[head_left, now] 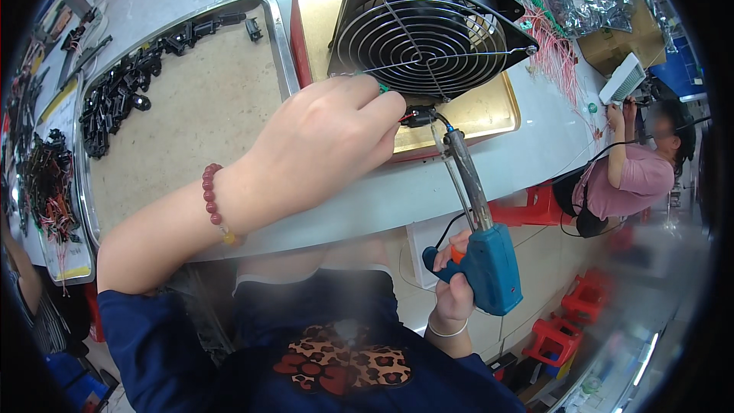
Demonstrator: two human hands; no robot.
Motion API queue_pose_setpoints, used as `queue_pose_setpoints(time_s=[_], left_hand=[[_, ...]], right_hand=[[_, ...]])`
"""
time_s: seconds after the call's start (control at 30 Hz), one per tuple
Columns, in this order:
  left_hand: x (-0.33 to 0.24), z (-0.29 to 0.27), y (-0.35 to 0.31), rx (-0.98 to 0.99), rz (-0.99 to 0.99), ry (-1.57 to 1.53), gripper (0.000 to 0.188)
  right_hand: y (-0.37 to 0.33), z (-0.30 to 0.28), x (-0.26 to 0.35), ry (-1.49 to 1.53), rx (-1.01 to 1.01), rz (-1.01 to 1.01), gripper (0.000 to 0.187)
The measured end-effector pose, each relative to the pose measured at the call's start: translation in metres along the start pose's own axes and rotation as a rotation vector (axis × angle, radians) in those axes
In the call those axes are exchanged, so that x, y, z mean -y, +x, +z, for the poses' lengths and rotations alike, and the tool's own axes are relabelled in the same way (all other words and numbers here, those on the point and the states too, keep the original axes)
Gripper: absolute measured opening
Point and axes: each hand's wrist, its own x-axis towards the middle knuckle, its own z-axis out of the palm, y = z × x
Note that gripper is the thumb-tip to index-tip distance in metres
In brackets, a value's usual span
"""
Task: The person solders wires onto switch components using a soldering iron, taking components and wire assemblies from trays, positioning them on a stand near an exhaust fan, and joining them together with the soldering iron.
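Note:
My left hand point(329, 134) is closed in a pinch over the front edge of the gold-coloured tin lid. A thin red wire point(407, 116) runs from its fingertips to a small black component point(419, 116); a bit of green shows above the knuckles. Most of what lies under the fingers is hidden. My right hand point(455, 302) grips a blue soldering gun point(493, 271) by its handle, a finger at the orange trigger. The gun points upward, its tip point(449, 128) at or very close to the black component; contact cannot be made out.
A black fan with a wire guard point(420, 50) stands on the gold tin point(497, 111). Left of it, a metal tray point(279, 38) holds several black components point(122, 95). Pink-white wires point(554, 69) lie at the right. Beyond sits a person in pink point(642, 172), near red stools point(554, 340).

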Motion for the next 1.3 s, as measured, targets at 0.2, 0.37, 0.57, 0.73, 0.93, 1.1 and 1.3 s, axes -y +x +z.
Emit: queue_pose_setpoints(time_s=[0.2,0.37,0.57,0.73,0.93,1.1,1.3], left_hand=[[0.000,0.000,0.000,0.005,-0.004,-0.002,0.010],[0.000,0.000,0.001,-0.002,0.001,0.009,0.010],[0.001,0.000,0.001,-0.013,0.017,0.015,0.010],[-0.004,-0.021,0.003,-0.087,0.130,0.231,0.020],[-0.009,-0.028,-0.004,0.044,-0.165,0.091,0.032],[-0.014,-0.031,0.002,0.092,-0.151,-0.104,0.022],[-0.009,-0.047,-0.017,-0.107,-0.081,-0.193,0.025]], right_hand=[[0.001,0.000,0.000,0.029,0.007,-0.016,0.048],[0.001,-0.001,-0.001,0.025,-0.006,-0.009,0.047],[0.000,0.000,0.000,0.037,-0.011,-0.002,0.048],[-0.003,-0.004,-0.002,0.058,-0.045,-0.030,0.049],[-0.003,-0.013,-0.006,-0.010,-0.071,-0.021,0.059],[-0.006,-0.018,-0.014,-0.064,-0.066,-0.069,0.052],[-0.007,-0.007,-0.004,0.054,-0.130,0.005,0.057]])
